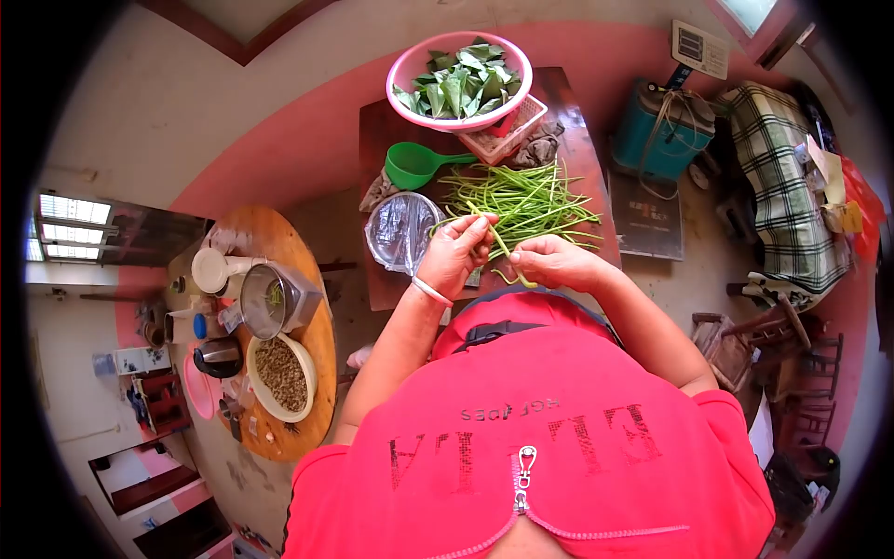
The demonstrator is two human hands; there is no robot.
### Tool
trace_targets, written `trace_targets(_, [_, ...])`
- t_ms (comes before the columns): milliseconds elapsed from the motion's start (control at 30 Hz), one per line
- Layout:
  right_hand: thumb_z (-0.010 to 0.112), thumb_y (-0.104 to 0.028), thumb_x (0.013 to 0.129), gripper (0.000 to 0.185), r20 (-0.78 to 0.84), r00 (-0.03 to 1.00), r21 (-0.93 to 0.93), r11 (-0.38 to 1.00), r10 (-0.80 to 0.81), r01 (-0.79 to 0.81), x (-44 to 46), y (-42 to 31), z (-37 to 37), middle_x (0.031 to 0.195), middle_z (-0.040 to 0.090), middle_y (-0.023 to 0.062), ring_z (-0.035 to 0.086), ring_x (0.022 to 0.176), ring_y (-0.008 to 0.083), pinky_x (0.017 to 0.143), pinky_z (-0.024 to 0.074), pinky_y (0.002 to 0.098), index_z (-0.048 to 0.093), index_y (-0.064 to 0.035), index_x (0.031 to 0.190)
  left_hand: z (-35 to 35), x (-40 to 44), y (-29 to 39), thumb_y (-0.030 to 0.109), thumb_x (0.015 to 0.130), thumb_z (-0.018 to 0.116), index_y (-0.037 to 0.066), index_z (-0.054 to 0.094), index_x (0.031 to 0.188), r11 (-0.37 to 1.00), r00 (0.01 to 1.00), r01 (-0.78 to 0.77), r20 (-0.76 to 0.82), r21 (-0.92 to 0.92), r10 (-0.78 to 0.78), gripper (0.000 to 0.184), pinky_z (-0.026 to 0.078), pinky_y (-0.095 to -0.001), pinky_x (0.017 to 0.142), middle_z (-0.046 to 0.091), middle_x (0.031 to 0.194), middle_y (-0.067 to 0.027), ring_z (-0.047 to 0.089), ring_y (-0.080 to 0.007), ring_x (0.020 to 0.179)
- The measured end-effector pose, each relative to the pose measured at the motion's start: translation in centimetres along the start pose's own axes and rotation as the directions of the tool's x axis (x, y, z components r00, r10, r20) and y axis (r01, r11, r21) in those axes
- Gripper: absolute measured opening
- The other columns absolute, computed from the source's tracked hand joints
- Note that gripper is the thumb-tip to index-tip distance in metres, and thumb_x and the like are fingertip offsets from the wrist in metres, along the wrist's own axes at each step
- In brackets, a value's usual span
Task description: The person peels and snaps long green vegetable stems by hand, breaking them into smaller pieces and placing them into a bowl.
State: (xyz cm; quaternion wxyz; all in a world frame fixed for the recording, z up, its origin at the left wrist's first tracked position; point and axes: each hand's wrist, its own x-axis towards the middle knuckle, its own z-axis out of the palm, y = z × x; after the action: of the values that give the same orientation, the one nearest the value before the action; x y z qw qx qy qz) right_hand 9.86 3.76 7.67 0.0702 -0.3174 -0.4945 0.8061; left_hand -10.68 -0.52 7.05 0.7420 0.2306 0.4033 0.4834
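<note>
Between both hands runs a thin green leaf stem [500, 240]. My left hand [452, 252], with a pale bracelet at the wrist, is closed in a pinch on its upper part. Fingertips of my right hand [562, 263] are pinched around the lower part, where a short curved end hangs below. Just beyond the hands, a loose heap of long green stems [549, 200] lies on the dark table [582, 102]. Nearest my left hand is a bowl lined with clear plastic [399, 228]. What lies in the bowl is hard to make out.
A pink basin [399, 93] of green leaves rests partly over a pink basket [521, 130]. A green ladle [410, 166] and crumpled cloth [540, 146] are nearby. Left stands a wooden table [321, 373] with a metal bowl [264, 300] and kettle [218, 357]; right, a teal box [656, 135].
</note>
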Motion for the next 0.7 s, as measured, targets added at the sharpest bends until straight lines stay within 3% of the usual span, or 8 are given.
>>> trace_targets(167, [0.061, -0.027, 0.087, 0.028, -0.219, 0.882, -0.231, 0.901, -0.416, 0.368, 2.9, -0.5, -1.5, 0.079, 0.060, -0.0002, 0.054, 0.071, 0.0064, 0.063, 0.0446, 0.0220, 0.061, -0.0007, 0.097, 0.6, 0.3, 0.3, 0.018, 0.090, 0.057, 0.005, 0.062, 0.101, 0.974, 0.992, 0.111, 0.039, 0.199, -0.121, 0.018, 0.039, -0.0163, 0.056, 0.057, 0.076, 0.0027, 0.048, -0.0042, 0.062])
trace_targets(300, [0.062, -0.019, 0.087, 0.024, -0.208, 0.895, -0.198, 0.913, -0.394, 0.356, 3.2, -2.4, -1.0, 0.078, 0.062, 0.0009, 0.054, 0.069, 0.0059, 0.061, 0.0460, 0.0238, 0.062, 0.0013, 0.100, 1.7, 0.2, 0.5, 0.018, 0.090, 0.056, 0.005, 0.062, 0.102, 0.944, 0.981, 0.167, 0.052, 0.283, -0.189, 0.019, 0.038, -0.0152, 0.055, 0.056, 0.075, 0.0039, 0.048, -0.0027, 0.062])
trace_targets(367, [0.064, -0.016, 0.083, 0.016, -0.231, 0.747, -0.479, 0.741, -0.623, 0.470, 3.8, -1.9, -1.1, 0.072, 0.061, 0.0036, 0.056, 0.062, 0.0098, 0.056, 0.0464, 0.0262, 0.063, -0.0015, 0.091, 1.3, 0.4, 0.1, 0.018, 0.090, 0.056, 0.004, 0.062, 0.102, 0.951, 0.983, 0.166, 0.038, 0.260, -0.182, 0.019, 0.037, -0.0146, 0.054, 0.056, 0.074, 0.0035, 0.048, -0.0029, 0.062])
trace_targets(400, [0.066, -0.012, 0.078, 0.010, -0.095, 0.571, -0.802, 0.402, -0.815, 0.441, 3.3, -2.3, -1.0, 0.069, 0.058, 0.0086, 0.058, 0.060, 0.0177, 0.054, 0.0461, 0.0291, 0.062, -0.0030, 0.081, 1.1, 0.4, 0.1, 0.018, 0.090, 0.056, 0.004, 0.061, 0.102, 0.958, 0.972, 0.214, 0.058, 0.192, -0.229, 0.019, 0.037, -0.0147, 0.054, 0.056, 0.074, 0.0031, 0.049, -0.0032, 0.063])
trace_targets(500, [0.067, -0.012, 0.076, 0.010, -0.058, 0.514, -0.834, 0.325, -0.856, 0.446, 3.1, -1.9, -0.5, 0.070, 0.056, 0.0129, 0.058, 0.062, 0.0252, 0.055, 0.0460, 0.0312, 0.060, -0.0036, 0.076, 0.9, 0.2, -0.3, 0.016, 0.090, 0.055, 0.003, 0.060, 0.102, 0.961, 0.957, 0.271, 0.094, 0.048, -0.275, 0.018, 0.038, -0.0149, 0.054, 0.056, 0.075, 0.0025, 0.050, -0.0040, 0.063])
trace_targets(567, [0.064, -0.014, 0.081, 0.012, -0.095, 0.556, -0.760, 0.421, -0.826, 0.495, 3.4, -1.0, -0.9, 0.069, 0.057, 0.0063, 0.057, 0.060, 0.0191, 0.054, 0.0449, 0.0292, 0.060, -0.0030, 0.080, 0.9, 0.1, -0.4, 0.015, 0.091, 0.054, 0.003, 0.060, 0.102, 0.959, 0.955, 0.281, 0.109, -0.020, -0.277, 0.017, 0.039, -0.0150, 0.054, 0.056, 0.075, 0.0021, 0.050, -0.0043, 0.064])
trace_targets(633, [0.060, -0.017, 0.087, 0.016, -0.316, 0.692, -0.356, 0.758, -0.649, 0.547, 3.4, -0.5, -1.1, 0.070, 0.055, -0.0020, 0.054, 0.061, 0.0123, 0.055, 0.0441, 0.0268, 0.058, -0.0021, 0.081, 0.9, 0.0, -0.1, 0.015, 0.091, 0.053, 0.002, 0.059, 0.102, 0.972, 0.972, 0.235, 0.039, -0.030, -0.233, 0.018, 0.040, -0.0152, 0.055, 0.056, 0.077, 0.0016, 0.051, -0.0049, 0.064])
trace_targets(700, [0.053, -0.022, 0.092, 0.017, -0.412, 0.834, 0.043, 0.907, -0.367, 0.420, 2.2, 0.0, -2.1, 0.066, 0.045, -0.0056, 0.038, 0.052, 0.0038, 0.044, 0.0302, 0.0201, 0.055, -0.0072, 0.085, 0.1, 0.2, -0.1, 0.016, 0.092, 0.053, 0.002, 0.059, 0.104, 0.980, 0.980, 0.197, 0.020, -0.034, -0.196, 0.019, 0.041, -0.0156, 0.056, 0.056, 0.078, 0.0017, 0.051, -0.0052, 0.064])
